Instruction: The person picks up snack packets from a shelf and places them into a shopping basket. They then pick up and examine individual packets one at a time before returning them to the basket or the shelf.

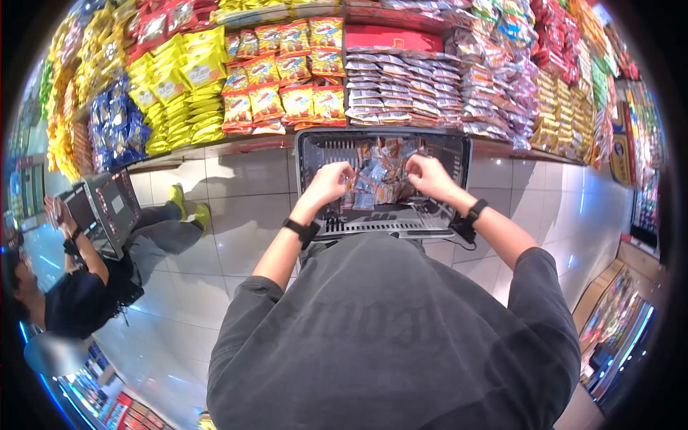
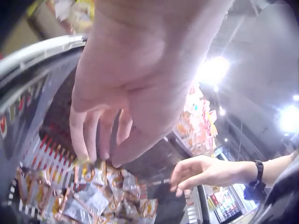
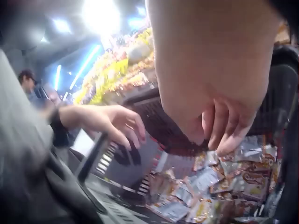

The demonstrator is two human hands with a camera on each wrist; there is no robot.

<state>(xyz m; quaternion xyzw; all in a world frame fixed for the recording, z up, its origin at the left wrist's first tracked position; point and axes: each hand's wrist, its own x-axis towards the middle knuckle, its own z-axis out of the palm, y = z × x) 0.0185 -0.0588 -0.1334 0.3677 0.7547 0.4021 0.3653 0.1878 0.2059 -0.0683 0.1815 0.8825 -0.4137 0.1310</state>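
Observation:
A dark plastic basket holds many small, shiny snack packets with white and orange wrappers. Over its left part hangs my left hand, fingers loosely bent downward; in the left wrist view the left hand has its fingertips just above or at the packets. My right hand is over the basket's right part. In the right wrist view the right hand points its relaxed fingers down at the packets; whether they touch is unclear. Neither hand shows anything held.
Shelves of bagged snacks run behind the basket: yellow bags, red and yellow bags, silvery packets. At the left, another person is beside a second grey basket. Tiled floor surrounds my basket.

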